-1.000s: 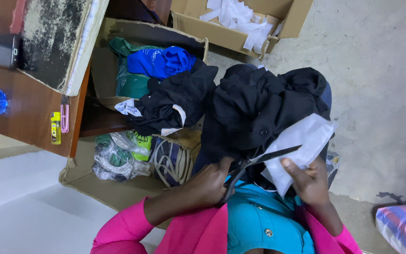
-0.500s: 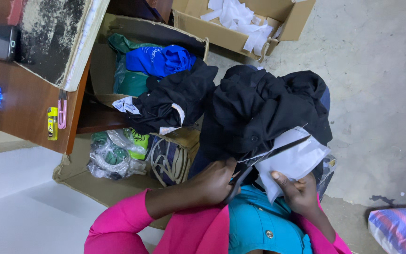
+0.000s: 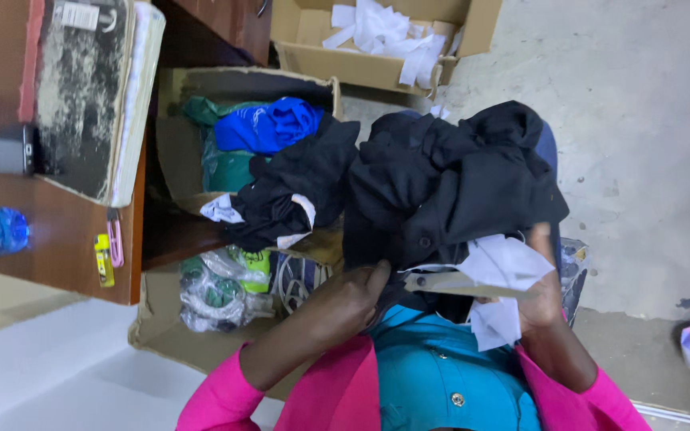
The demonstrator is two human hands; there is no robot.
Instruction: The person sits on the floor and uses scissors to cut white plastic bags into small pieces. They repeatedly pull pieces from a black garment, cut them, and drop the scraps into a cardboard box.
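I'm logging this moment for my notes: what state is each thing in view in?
left hand: closed on the scissors' handle
right hand: holding the white fabric piece
scissors: blades across the fabric
white fabric piece: held up, creased
black garments: heaped on the lap
cardboard box: open, holding white strips

The heap of black garments (image 3: 449, 179) on the lap fills the space straight ahead of both hands, touching the white fabric piece (image 3: 501, 267) and the grey scissors (image 3: 449, 283) below it. Left of that heap, an open cardboard box (image 3: 201, 88) crammed with blue and green clothes and a brown wooden desk (image 3: 57, 231) block the way. Right of the heap lies bare grey concrete floor (image 3: 640, 144), open for passing.
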